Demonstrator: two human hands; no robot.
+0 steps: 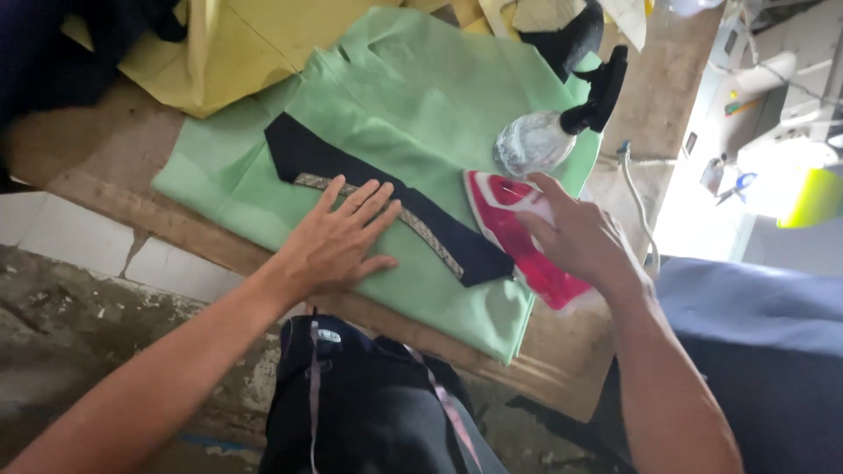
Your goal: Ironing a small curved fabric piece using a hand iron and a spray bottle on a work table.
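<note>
Left hand [338, 241] flat, released, on green cloth [413, 96]; right hand [571, 233] grasping red iron [518, 233], handle hidden.

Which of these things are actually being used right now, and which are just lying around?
In use: green fabric, black collar strip under the left hand, red-and-white iron in the right hand.

Lying about: spray bottle, yellow fabric, white cord.

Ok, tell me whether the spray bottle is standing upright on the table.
No, the spray bottle lies tipped on its side on the green cloth, just beyond the red iron under the right hand.
</note>
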